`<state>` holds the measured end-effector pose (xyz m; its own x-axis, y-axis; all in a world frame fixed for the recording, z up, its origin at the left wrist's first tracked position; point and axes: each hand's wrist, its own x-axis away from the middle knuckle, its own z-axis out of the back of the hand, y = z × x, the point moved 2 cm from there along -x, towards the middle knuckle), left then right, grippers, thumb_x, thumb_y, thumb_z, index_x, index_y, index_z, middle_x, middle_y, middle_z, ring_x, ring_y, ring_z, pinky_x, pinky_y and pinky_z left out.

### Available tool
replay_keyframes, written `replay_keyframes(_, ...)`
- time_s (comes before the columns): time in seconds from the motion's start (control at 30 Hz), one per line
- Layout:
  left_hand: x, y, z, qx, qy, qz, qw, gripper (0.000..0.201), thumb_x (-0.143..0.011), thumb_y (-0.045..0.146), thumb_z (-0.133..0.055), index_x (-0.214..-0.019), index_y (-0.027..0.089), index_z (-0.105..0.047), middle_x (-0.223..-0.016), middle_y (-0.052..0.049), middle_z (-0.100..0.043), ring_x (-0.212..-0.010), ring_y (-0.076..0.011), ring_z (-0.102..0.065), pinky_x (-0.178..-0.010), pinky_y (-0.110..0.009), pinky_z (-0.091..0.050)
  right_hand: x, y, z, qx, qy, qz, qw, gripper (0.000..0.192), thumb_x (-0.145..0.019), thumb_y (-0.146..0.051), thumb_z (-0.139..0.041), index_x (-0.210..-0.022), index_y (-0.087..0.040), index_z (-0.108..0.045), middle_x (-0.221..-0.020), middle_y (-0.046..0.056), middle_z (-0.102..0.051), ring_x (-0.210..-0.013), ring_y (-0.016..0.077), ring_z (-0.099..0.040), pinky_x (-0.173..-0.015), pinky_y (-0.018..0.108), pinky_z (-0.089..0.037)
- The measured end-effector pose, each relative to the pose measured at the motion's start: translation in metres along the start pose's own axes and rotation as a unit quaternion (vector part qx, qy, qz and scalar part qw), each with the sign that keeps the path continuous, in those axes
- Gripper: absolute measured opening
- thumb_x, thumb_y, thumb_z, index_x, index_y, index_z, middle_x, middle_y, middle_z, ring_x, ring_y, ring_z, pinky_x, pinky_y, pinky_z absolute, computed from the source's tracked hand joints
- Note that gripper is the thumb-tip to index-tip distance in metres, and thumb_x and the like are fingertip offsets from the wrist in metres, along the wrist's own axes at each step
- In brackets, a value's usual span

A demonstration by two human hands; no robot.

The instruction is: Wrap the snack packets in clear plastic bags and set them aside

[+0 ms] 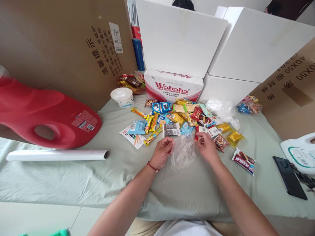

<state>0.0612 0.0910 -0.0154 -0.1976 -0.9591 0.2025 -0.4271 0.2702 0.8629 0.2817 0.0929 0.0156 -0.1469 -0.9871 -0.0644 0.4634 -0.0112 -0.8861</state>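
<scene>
A pale green cloth covered the surface [73,177], which was walled in at the back by a tall brown cardboard sheet [61,42] printed with black characters, two white foam boards [179,39], and a white carton lettered "Wahaha" in red [173,86]. In the head view, the left hand [161,152], with a red cord at its wrist, and the right hand [207,148] both pinched the top edge of a crumpled clear plastic bag [183,152], one hand at each side, fingers closed on the film. The bag hung between them, its lower part resting on the cloth just in front of a spread heap of small colourful snack packets [177,118]. A grey-and-black packet [171,129] lay just beyond the left hand's fingertips. To the right of the heap lay a red-and-white wrapped bar [243,160], apart from the others, and farther right a black phone [290,177] beside a white plastic jug with a green label [299,154]. To the left, a large red plastic jug [41,111] lay on its side, with a white roll of film [56,155] in front of it. A white paper cup [122,97] stood near the cardboard, next to a clear bag of sweets [133,82].
</scene>
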Motion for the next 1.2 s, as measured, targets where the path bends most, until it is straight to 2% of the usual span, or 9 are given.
replay_keyframes(0.07, -0.001, -0.002, 0.0, 0.0, 0.006, -0.019, 1.0, 0.045, -0.07, 0.055, -0.085, -0.079, 0.019, -0.06, -0.057, 0.007, -0.05, -0.049, -0.0065, -0.037, -0.046, -0.021, -0.023, 0.01, -0.014, -0.007, 0.01, 0.056, 0.037, 0.998, 0.034, -0.088, -0.053, -0.064, -0.099, -0.021, -0.068, -0.096, 0.006, -0.065, -0.078, 0.019, -0.059, -0.074, 0.033, -0.049)
replay_keyframes(0.23, -0.001, -0.007, 0.001, -0.021, 0.003, -0.066, 0.998, 0.037, -0.072, 0.048, -0.087, -0.083, 0.018, -0.067, -0.064, 0.005, -0.056, -0.056, -0.0081, -0.044, -0.054, -0.023, -0.033, 0.031, -0.034, -0.051, -0.114, -0.101, -0.033, 0.988, 0.041, -0.085, -0.06, -0.068, -0.102, -0.022, -0.069, -0.099, 0.007, -0.07, -0.09, 0.0217, -0.063, -0.071, 0.03, -0.05)
replay_keyframes(0.33, -0.002, -0.006, 0.003, -0.015, 0.02, -0.089, 0.996, 0.034, -0.07, 0.043, -0.088, -0.084, 0.018, -0.069, -0.075, 0.003, -0.063, -0.065, -0.0101, -0.052, -0.063, -0.024, -0.04, 0.03, -0.028, -0.059, -0.183, -0.091, -0.083, 0.975, 0.039, -0.077, -0.059, -0.076, -0.084, -0.02, -0.069, -0.085, 0.004, -0.067, -0.078, 0.0182, -0.059, -0.07, 0.03, -0.049)
replay_keyframes(0.5, -0.006, -0.002, 0.008, 0.04, 0.064, -0.106, 0.992, 0.036, -0.073, 0.044, -0.085, -0.087, 0.02, -0.062, -0.09, 0.0, -0.069, -0.081, -0.0137, -0.063, -0.075, -0.027, -0.048, 0.027, -0.014, -0.038, -0.315, -0.057, -0.154, 0.935, 0.038, -0.067, -0.052, -0.088, -0.077, -0.021, -0.068, -0.081, 0.001, -0.066, -0.075, 0.0146, -0.057, -0.072, 0.028, -0.052)
replay_keyframes(0.67, -0.008, -0.007, 0.014, 0.016, 0.114, -0.124, 0.985, 0.046, -0.08, 0.059, -0.076, -0.09, 0.024, -0.048, -0.083, 0.003, -0.064, -0.07, -0.0129, -0.063, -0.067, -0.027, -0.051, 0.043, -0.012, -0.004, -0.373, -0.04, -0.218, 0.901, 0.045, -0.062, -0.052, -0.092, -0.078, -0.022, -0.063, -0.089, 0.002, -0.071, -0.071, 0.0146, -0.061, -0.06, 0.026, -0.053)
replay_keyframes(0.83, -0.008, 0.0, 0.018, -0.086, 0.107, -0.164, 0.977, 0.041, -0.089, 0.06, -0.067, -0.092, 0.024, -0.047, -0.069, 0.007, -0.057, -0.056, -0.0098, -0.056, -0.057, -0.024, -0.047, 0.057, 0.004, 0.052, -0.302, -0.069, -0.255, 0.916, 0.047, -0.066, -0.051, -0.091, -0.08, -0.023, -0.057, -0.067, -0.004, -0.06, -0.052, 0.0079, -0.046, -0.043, 0.017, -0.035)
replay_keyframes(1.0, -0.008, 0.007, 0.015, -0.087, 0.001, -0.066, 0.994, 0.041, -0.085, 0.056, -0.071, -0.09, 0.024, -0.046, -0.063, 0.008, -0.054, -0.044, -0.0094, -0.051, -0.044, -0.023, -0.042, 0.042, 0.041, 0.109, -0.131, -0.085, -0.251, 0.955, 0.046, -0.07, -0.058, -0.084, -0.084, -0.022, -0.06, -0.066, -0.003, -0.057, -0.051, 0.0094, -0.046, -0.047, 0.022, -0.037)
replay_keyframes(1.1, -0.004, 0.006, 0.011, -0.043, -0.027, -0.005, 0.999, 0.046, -0.08, 0.057, -0.075, -0.093, 0.024, -0.045, -0.063, 0.009, -0.056, -0.046, -0.0105, -0.054, -0.044, -0.023, -0.044, 0.031, 0.042, 0.117, 0.066, 0.052, -0.146, 0.986, 0.038, -0.075, -0.056, -0.076, -0.083, -0.021, -0.063, -0.077, 0.003, -0.063, -0.066, 0.017, -0.055, -0.06, 0.03, -0.047)
replay_keyframes(1.2, 0.002, 0.003, 0.002, -0.015, -0.014, -0.001, 1.0, 0.049, -0.077, 0.056, -0.077, -0.094, 0.024, -0.045, -0.066, 0.008, -0.057, -0.052, -0.0116, -0.058, -0.051, -0.024, -0.049, 0.045, 0.014, 0.087, 0.14, 0.15, -0.009, 0.979, 0.029, -0.087, -0.05, -0.064, -0.092, -0.022, -0.066, -0.09, 0.006, -0.067, -0.078, 0.0202, -0.06, -0.074, 0.035, -0.051)
